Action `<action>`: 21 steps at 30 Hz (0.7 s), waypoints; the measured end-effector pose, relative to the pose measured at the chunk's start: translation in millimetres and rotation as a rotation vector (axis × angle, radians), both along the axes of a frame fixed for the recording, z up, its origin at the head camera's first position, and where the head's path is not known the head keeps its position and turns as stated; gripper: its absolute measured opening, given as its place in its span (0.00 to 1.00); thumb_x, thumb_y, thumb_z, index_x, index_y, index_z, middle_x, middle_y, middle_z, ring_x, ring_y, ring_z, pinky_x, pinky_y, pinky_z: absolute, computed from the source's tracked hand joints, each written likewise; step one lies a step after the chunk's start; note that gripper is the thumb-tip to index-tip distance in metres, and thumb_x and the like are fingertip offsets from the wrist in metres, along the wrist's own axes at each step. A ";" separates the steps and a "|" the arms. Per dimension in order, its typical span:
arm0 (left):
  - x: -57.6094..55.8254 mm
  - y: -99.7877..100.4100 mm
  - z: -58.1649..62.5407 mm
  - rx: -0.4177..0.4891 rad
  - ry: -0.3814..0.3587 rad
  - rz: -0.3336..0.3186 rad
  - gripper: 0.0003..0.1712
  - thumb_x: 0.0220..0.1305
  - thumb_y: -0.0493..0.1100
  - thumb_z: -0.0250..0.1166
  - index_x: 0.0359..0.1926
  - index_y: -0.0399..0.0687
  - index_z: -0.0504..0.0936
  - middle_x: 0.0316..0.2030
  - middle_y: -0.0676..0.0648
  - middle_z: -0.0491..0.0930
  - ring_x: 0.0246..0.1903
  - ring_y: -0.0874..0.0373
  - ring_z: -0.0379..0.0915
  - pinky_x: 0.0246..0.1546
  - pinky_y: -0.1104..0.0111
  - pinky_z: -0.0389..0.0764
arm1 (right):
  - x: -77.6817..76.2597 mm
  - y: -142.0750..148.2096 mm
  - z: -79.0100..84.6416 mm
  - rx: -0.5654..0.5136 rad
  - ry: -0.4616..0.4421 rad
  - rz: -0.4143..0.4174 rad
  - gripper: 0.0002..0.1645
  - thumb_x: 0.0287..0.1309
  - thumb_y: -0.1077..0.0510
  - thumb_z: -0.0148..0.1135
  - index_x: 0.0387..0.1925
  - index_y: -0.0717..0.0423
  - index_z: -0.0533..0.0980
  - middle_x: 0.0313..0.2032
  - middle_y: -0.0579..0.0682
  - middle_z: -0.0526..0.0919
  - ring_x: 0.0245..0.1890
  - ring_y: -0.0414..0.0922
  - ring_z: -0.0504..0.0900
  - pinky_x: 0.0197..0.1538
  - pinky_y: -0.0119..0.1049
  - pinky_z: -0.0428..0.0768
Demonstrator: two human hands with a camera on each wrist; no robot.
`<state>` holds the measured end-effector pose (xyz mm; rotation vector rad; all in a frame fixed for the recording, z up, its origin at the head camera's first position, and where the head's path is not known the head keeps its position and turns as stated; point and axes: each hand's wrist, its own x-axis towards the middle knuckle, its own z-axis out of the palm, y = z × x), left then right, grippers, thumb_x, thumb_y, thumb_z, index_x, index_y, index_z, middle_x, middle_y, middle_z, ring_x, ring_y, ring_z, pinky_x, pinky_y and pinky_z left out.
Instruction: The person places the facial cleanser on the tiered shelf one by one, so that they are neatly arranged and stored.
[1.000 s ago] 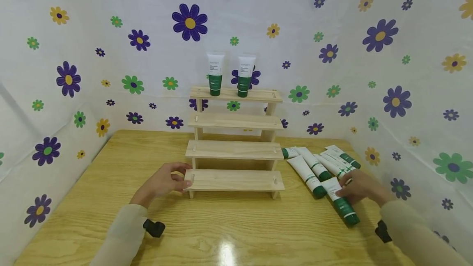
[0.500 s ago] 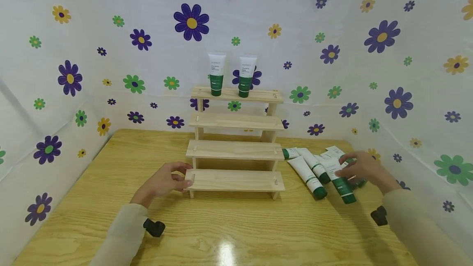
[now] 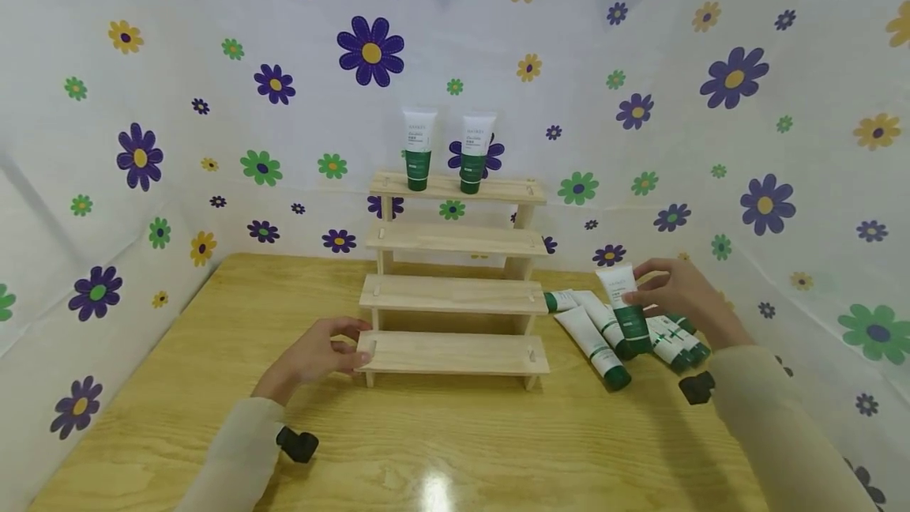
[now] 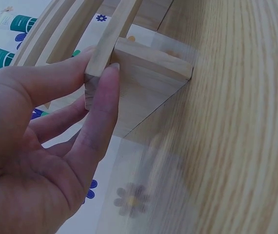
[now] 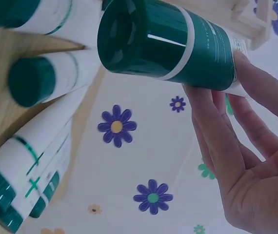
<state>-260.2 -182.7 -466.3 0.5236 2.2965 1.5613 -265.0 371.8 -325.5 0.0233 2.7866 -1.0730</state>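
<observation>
A four-step wooden display rack [image 3: 455, 350] stands in the middle of the table. My left hand [image 3: 320, 354] pinches the left end of its lowest shelf; in the left wrist view thumb and finger grip the board's end [image 4: 100, 63]. My right hand [image 3: 678, 295] holds a white and green squeeze tube [image 3: 626, 310] upright, cap down, above the pile on the right. In the right wrist view its green cap [image 5: 124, 36] faces the camera, with thumb and fingers around the body. Two like tubes, one left [image 3: 418, 150] and one right [image 3: 475, 152], stand on the top shelf.
Several more tubes [image 3: 593, 346] lie in a loose pile on the table right of the rack. The wooden table [image 3: 398, 449] meets a flower-printed cloth [image 3: 284, 38] at the back and both sides.
My right hand has lifted the tube from the table, moved it up and back, and turned it upright. My left hand has stayed on the rack's lowest shelf.
</observation>
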 end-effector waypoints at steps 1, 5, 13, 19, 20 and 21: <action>0.0 -0.1 -0.3 -0.002 0.000 0.000 0.33 0.66 0.40 0.72 0.67 0.30 0.71 0.52 0.32 0.76 0.41 0.53 0.84 0.39 0.61 0.91 | -1.2 -2.6 1.6 -0.006 0.006 -0.004 0.39 0.63 0.49 0.74 0.64 0.68 0.69 0.57 0.74 0.81 0.41 0.49 0.90 0.49 0.48 0.90; 0.0 -0.8 0.1 0.002 0.001 -0.003 0.34 0.66 0.40 0.72 0.67 0.30 0.70 0.52 0.32 0.76 0.41 0.52 0.84 0.40 0.60 0.91 | -4.3 -13.8 7.7 0.003 0.043 -0.011 0.40 0.63 0.47 0.73 0.67 0.64 0.69 0.59 0.72 0.80 0.43 0.50 0.90 0.56 0.54 0.87; 2.2 -0.6 1.5 0.008 -0.002 -0.003 0.34 0.67 0.41 0.72 0.68 0.30 0.70 0.53 0.32 0.75 0.41 0.53 0.84 0.40 0.60 0.91 | -9.6 -33.0 17.3 0.009 0.130 -0.025 0.40 0.62 0.45 0.73 0.67 0.61 0.70 0.59 0.71 0.80 0.44 0.52 0.90 0.60 0.60 0.83; 2.2 -0.1 1.0 0.007 -0.012 0.004 0.34 0.67 0.40 0.72 0.67 0.30 0.70 0.52 0.32 0.75 0.41 0.54 0.84 0.40 0.60 0.91 | -13.6 -47.7 23.0 -0.038 0.164 -0.052 0.37 0.64 0.48 0.72 0.68 0.61 0.70 0.60 0.71 0.79 0.53 0.62 0.86 0.58 0.54 0.85; 1.8 -0.1 1.2 0.007 -0.014 0.005 0.34 0.67 0.40 0.72 0.67 0.30 0.70 0.53 0.32 0.75 0.41 0.54 0.84 0.41 0.59 0.91 | -14.5 -49.8 23.9 -0.047 0.168 -0.055 0.37 0.65 0.48 0.72 0.68 0.60 0.70 0.61 0.71 0.78 0.54 0.64 0.85 0.59 0.55 0.85; 1.2 0.0 1.2 0.008 -0.016 0.010 0.34 0.67 0.40 0.72 0.67 0.31 0.70 0.52 0.32 0.76 0.41 0.54 0.84 0.41 0.59 0.91 | -15.2 -52.2 24.9 -0.057 0.176 -0.056 0.37 0.65 0.48 0.71 0.68 0.60 0.69 0.61 0.71 0.78 0.56 0.64 0.84 0.60 0.56 0.84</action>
